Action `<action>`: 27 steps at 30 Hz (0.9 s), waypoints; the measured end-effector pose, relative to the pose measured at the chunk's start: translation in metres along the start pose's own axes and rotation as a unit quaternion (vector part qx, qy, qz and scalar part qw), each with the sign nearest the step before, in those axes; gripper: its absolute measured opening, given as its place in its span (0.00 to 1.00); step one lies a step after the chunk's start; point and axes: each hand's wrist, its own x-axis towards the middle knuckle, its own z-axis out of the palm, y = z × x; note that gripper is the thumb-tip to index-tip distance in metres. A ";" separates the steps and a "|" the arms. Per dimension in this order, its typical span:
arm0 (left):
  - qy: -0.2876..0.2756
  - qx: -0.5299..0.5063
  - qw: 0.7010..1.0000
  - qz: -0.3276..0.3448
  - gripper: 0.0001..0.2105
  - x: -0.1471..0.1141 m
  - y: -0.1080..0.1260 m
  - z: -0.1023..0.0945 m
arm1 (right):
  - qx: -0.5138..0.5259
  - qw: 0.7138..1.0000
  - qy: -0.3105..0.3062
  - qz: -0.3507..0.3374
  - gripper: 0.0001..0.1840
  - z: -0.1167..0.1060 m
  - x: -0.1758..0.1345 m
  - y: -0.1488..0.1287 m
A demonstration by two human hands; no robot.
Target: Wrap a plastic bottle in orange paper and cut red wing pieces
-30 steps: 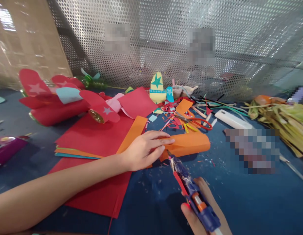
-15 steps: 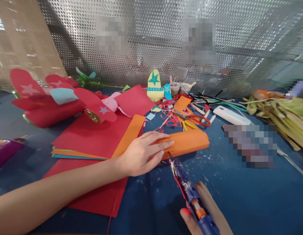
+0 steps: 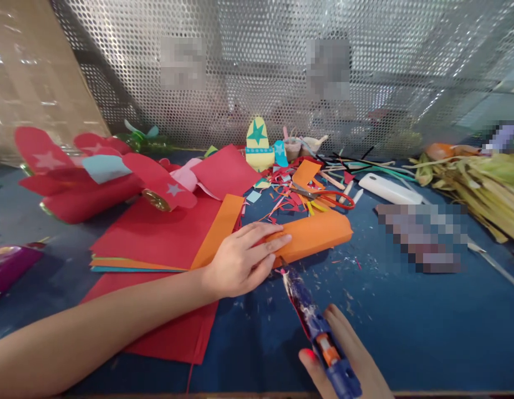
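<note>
The right hand [image 3: 348, 360] and the glue gun [image 3: 319, 338] it grips run off the bottom edge — the gun's handle unseen. A pixelated patch [image 3: 423, 235] masks something on the table, and two blurred squares [image 3: 182, 55] cover the mesh screen [image 3: 406, 66].

Bare forearms, no sleeves visible

Bright, even light; glare w/ sparkle on perforated silver metal screen [image 3: 365, 83]. Soft shadows under arms. Wide-angle bending at edges; several pixelated patches.
</note>
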 end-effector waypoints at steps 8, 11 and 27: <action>0.007 0.015 1.000 0.018 0.17 -0.002 -0.001 0.002 | -0.023 0.999 0.027 0.002 0.13 0.002 -0.003 0.006; 0.003 0.020 0.999 0.026 0.17 -0.002 0.000 0.002 | -0.027 0.999 0.036 0.009 0.16 0.003 -0.005 0.006; -0.009 0.031 0.999 0.038 0.18 -0.004 -0.001 0.003 | -0.058 0.997 0.056 -0.001 0.24 0.006 -0.012 -0.003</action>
